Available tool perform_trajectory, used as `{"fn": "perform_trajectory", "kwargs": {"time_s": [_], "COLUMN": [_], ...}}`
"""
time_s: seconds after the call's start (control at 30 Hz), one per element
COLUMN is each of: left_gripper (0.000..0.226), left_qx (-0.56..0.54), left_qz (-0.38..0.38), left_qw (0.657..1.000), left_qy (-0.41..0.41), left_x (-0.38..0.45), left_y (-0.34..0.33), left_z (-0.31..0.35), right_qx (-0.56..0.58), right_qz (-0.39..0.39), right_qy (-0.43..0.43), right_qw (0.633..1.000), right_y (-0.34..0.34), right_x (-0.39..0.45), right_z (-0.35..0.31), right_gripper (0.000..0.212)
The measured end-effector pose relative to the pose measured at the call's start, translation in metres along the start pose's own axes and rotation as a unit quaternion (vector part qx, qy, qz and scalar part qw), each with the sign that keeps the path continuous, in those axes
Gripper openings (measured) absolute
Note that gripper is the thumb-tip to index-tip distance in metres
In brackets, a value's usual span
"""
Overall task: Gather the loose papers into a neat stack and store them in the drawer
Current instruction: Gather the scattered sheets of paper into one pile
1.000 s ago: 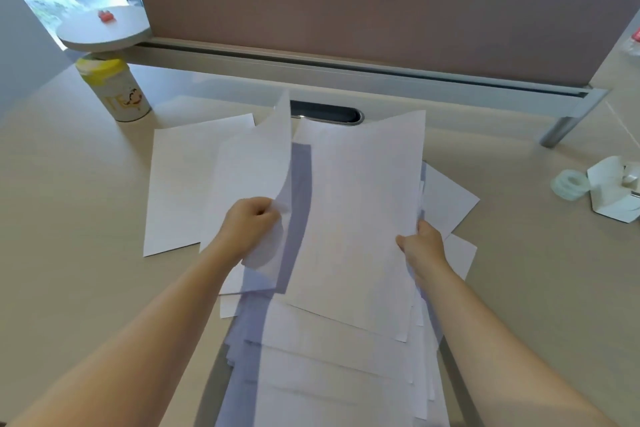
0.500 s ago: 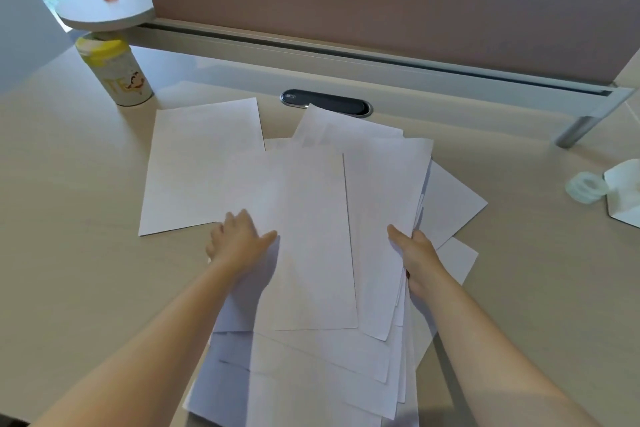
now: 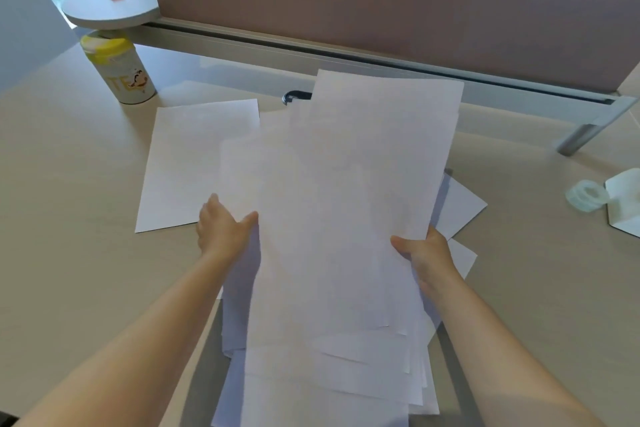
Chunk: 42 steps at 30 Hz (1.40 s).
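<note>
A loose, fanned pile of white papers (image 3: 339,218) is tilted up off the desk (image 3: 69,218) in front of me. My right hand (image 3: 422,253) grips the pile's right edge, thumb on top. My left hand (image 3: 221,229) rests against the pile's left edge, fingers spread under and beside the sheets. One separate sheet (image 3: 197,163) lies flat on the desk to the left. Two more sheet corners (image 3: 457,208) stick out on the right beneath the pile. No drawer is in view.
A white canister with a yellow lid (image 3: 119,69) stands at the back left under a round grey shelf (image 3: 110,7). A tape roll (image 3: 585,196) and a white folded object (image 3: 623,208) lie at the right. A partition (image 3: 381,3) closes the back.
The pile lay flat under both hands half a second ago; now its sheets are lifted and tilted up towards me, covering most of the cable slot. My left hand has slid to the pile's left edge.
</note>
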State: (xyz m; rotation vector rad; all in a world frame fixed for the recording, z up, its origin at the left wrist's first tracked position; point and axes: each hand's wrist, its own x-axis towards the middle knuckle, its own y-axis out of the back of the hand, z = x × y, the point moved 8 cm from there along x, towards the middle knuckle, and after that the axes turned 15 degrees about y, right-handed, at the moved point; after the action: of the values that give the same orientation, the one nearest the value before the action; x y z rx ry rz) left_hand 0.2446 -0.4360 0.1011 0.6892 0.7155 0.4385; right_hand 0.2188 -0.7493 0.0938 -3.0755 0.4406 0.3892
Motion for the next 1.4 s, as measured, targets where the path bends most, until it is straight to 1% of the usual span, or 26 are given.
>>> {"fn": "perform_trajectory", "kwargs": {"time_s": [0.03, 0.07, 0.13, 0.17, 0.2, 0.23, 0.27, 0.33, 0.43, 0.53, 0.6, 0.67, 0.73, 0.8, 0.9, 1.0, 1.07, 1.1, 1.17, 1.2, 1.27, 1.3, 1.37, 1.4], "left_gripper": [0.076, 0.065, 0.020, 0.011, 0.007, 0.010, 0.017, 0.020, 0.026, 0.009, 0.013, 0.014, 0.007, 0.011, 0.005, 0.021, 0.027, 0.026, 0.016, 0.015, 0.022, 0.026, 0.024, 0.023], "left_qx": [-0.043, -0.079, -0.122, -0.136, -0.144, -0.149, -0.152, -0.152, -0.152, -0.179, -0.182, -0.165, -0.155, -0.178, -0.244, -0.289, -0.282, -0.266, -0.207, -0.167, -0.115, -0.114, -0.158, -0.180], "left_qz": [-0.034, -0.066, -0.118, -0.141, -0.168, -0.195, -0.216, -0.256, -0.325, -0.371, -0.394, -0.381, -0.307, -0.235, -0.180, -0.149, -0.120, -0.103, -0.063, -0.048, -0.039, -0.040, -0.060, -0.076], "left_qw": [0.998, 0.993, 0.985, 0.980, 0.975, 0.969, 0.964, 0.955, 0.933, 0.911, 0.900, 0.908, 0.937, 0.953, 0.950, 0.943, 0.948, 0.954, 0.969, 0.977, 0.985, 0.986, 0.980, 0.975], "left_qy": [0.036, 0.050, 0.039, 0.026, 0.020, 0.019, 0.018, 0.018, 0.028, 0.030, 0.049, 0.059, 0.064, 0.066, 0.073, 0.072, 0.082, 0.092, 0.117, 0.123, 0.122, 0.119, 0.108, 0.102], "left_x": [0.002, 0.001, -0.004, -0.008, -0.013, -0.018, -0.022, -0.033, -0.047, -0.049, -0.046, -0.037, -0.016, 0.008, 0.043, 0.077, 0.102, 0.116, 0.139, 0.147, 0.158, 0.162, 0.169, 0.172], "left_y": [-0.004, -0.009, -0.017, -0.022, -0.028, -0.034, -0.040, -0.047, -0.054, -0.050, -0.042, -0.027, -0.002, 0.025, 0.058, 0.078, 0.089, 0.093, 0.103, 0.108, 0.114, 0.116, 0.117, 0.116], "left_z": [-0.005, -0.005, 0.003, 0.009, 0.013, 0.016, 0.018, 0.020, 0.025, 0.032, 0.031, 0.024, 0.017, 0.011, 0.002, -0.002, -0.008, -0.013, -0.026, -0.030, -0.032, -0.031, -0.028, -0.027], "right_qx": [0.008, 0.018, 0.038, 0.049, 0.059, 0.060, 0.057, 0.031, -0.013, -0.009, 0.003, 0.005, 0.005, -0.002, -0.034, -0.053, -0.065, -0.077, -0.117, -0.137, -0.138, -0.123, -0.106, -0.103], "right_qz": [-0.001, -0.004, -0.009, -0.009, -0.009, -0.008, -0.004, -0.013, -0.027, -0.006, 0.002, -0.010, -0.036, -0.066, -0.117, -0.142, -0.151, -0.153, -0.152, -0.146, -0.133, -0.129, -0.123, -0.120], "right_qy": [-0.001, -0.002, -0.006, -0.006, -0.005, -0.010, -0.024, -0.045, -0.031, -0.026, -0.022, -0.016, -0.001, 0.010, 0.004, -0.006, -0.008, -0.010, -0.007, -0.005, -0.014, -0.019, -0.012, -0.006], "right_qw": [1.000, 1.000, 0.999, 0.999, 0.998, 0.998, 0.998, 0.998, 0.999, 1.000, 1.000, 1.000, 0.999, 0.998, 0.993, 0.988, 0.986, 0.985, 0.981, 0.980, 0.981, 0.984, 0.987, 0.987], "right_y": [0.003, 0.004, 0.004, 0.003, 0.001, 0.000, 0.000, -0.001, 0.000, 0.001, -0.007, -0.025, -0.053, -0.085, -0.138, -0.184, -0.211, -0.225, -0.246, -0.254, -0.268, -0.274, -0.282, -0.284], "right_x": [0.001, 0.001, 0.001, 0.001, 0.001, 0.000, 0.000, -0.002, -0.003, -0.004, -0.001, 0.002, 0.005, 0.010, 0.018, 0.027, 0.033, 0.037, 0.047, 0.052, 0.057, 0.058, 0.056, 0.057], "right_z": [-0.002, -0.003, -0.004, -0.003, -0.004, -0.004, -0.002, 0.005, 0.007, 0.001, -0.008, -0.020, -0.033, -0.041, -0.040, -0.030, -0.025, -0.021, -0.014, -0.010, -0.008, -0.009, -0.015, -0.016], "right_gripper": [0.042, 0.041, 0.038, 0.037, 0.035, 0.036, 0.041, 0.051, 0.039, 0.038, 0.039, 0.039, 0.037, 0.035, 0.035, 0.033, 0.033, 0.034, 0.031, 0.032, 0.039, 0.036, 0.014, 0.015]}}
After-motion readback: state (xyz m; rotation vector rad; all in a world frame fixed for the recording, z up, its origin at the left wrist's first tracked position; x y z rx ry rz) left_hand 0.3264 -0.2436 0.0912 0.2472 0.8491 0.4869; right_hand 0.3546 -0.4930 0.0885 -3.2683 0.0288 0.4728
